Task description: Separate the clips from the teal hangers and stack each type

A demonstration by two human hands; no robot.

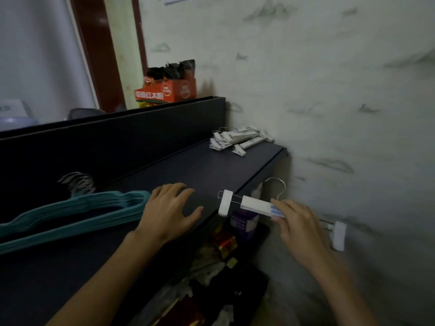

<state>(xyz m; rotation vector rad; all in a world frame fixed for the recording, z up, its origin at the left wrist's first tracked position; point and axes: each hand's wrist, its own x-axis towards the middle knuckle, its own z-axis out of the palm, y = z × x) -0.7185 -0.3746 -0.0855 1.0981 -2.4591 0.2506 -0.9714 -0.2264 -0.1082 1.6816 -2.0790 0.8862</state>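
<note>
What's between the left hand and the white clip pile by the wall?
Head view: only bare dark shelf top between the left hand and the white clip pile.

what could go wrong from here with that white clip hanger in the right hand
1. The right hand pinches the white clip hanger only near one end, out past the shelf edge; a slip would likely drop it into the clutter below.
2. The pile of white clip hangers lies loose at the shelf's far corner; a careless placement might knock pieces off.
3. The left hand rests by the teal hangers and could nudge that stack.
</note>
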